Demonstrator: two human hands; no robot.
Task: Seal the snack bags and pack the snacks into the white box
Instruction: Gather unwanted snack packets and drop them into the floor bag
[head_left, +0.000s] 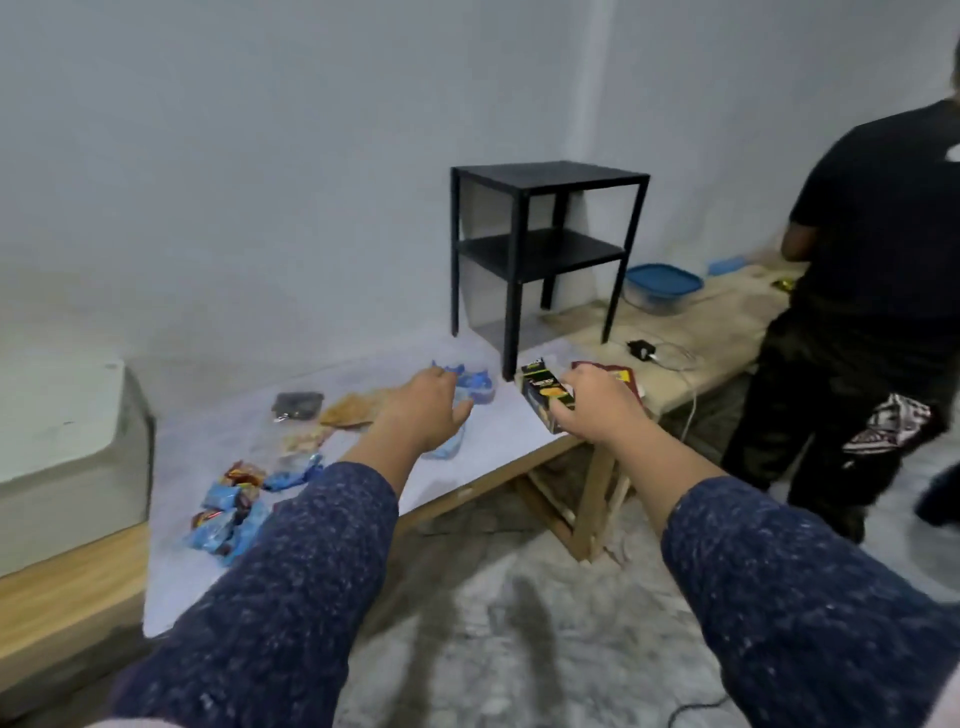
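My right hand (597, 410) grips a black and yellow snack carton (545, 392) just above the table's right end. My left hand (426, 410) reaches forward with fingers apart over blue snack bags (475, 384), holding nothing. A pile of small blue and red snack packets (228, 512) lies near the front left of the white tabletop (498, 441). Clear bags with brownish snacks (348, 410) and a dark packet (297, 405) lie further back. A red snack bag (621, 375) shows behind my right hand. The white box (57, 431) stands at the far left.
A black two-shelf side table (540, 249) stands on the tabletop at the back. A charger with a white cable (644, 351) and a blue-lidded container (662, 286) lie on the wooden table to the right. A person in black (872, 312) stands at the right edge.
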